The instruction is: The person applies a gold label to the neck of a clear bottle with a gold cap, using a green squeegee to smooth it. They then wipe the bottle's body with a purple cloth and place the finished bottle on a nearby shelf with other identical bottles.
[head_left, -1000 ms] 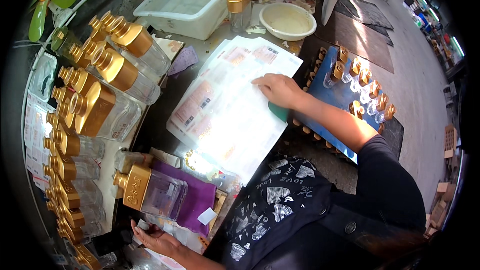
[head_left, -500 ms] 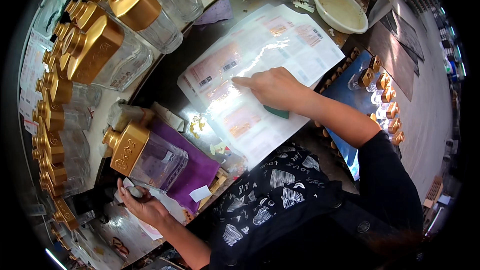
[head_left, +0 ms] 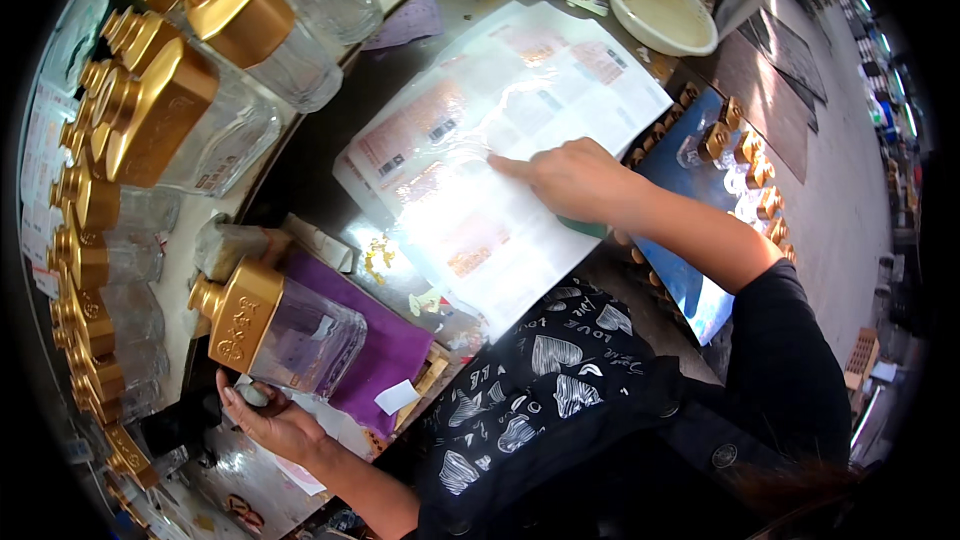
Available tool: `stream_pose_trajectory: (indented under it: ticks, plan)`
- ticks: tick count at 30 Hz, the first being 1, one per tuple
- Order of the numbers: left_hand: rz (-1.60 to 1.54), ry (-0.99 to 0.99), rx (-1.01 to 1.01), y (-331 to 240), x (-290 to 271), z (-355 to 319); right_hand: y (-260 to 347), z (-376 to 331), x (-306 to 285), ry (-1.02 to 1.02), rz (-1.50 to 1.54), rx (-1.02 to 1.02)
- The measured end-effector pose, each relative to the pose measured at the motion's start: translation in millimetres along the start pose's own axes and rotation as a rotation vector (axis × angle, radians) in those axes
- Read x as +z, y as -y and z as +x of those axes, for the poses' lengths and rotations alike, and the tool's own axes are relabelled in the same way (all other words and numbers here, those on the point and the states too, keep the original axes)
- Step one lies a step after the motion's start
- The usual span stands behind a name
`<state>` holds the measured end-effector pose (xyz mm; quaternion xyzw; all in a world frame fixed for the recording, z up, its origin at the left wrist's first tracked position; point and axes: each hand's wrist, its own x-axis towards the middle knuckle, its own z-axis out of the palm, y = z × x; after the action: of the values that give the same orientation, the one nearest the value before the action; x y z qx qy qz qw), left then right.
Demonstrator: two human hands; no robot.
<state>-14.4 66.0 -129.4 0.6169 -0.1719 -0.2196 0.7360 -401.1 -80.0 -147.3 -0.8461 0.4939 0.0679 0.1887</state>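
Cluttered workbench (head_left: 330, 155) in bright daylight — grey concrete floor (head_left: 830, 210) to the right.

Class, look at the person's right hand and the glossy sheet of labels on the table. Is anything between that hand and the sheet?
Nothing visible. The right hand lies directly on the label sheet, forefinger stretched across it. A green edge shows under the palm; what it is cannot be told.
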Motion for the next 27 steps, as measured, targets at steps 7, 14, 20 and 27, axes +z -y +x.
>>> stream_pose_trajectory:
  ticks: [7,14,20,27]
  plan:
    - [-0.011,0.008,0.024,-1.3,-2.4,7.8,-8.0,-116.9,14.4,-0.125,0.118,0.008]
    - [0.028,0.042,0.020,-7.3,-4.9,2.7,0.1,-125.9,59.0,-0.358,1.436,0.634]
    - [0.031,0.061,0.039,-8.8,-22.4,7.6,10.3,-109.6,84.3,-0.330,1.866,0.830]
    - [0.016,0.099,0.004,-8.3,-22.5,4.8,18.1,-107.6,85.9,-0.387,2.046,0.764]
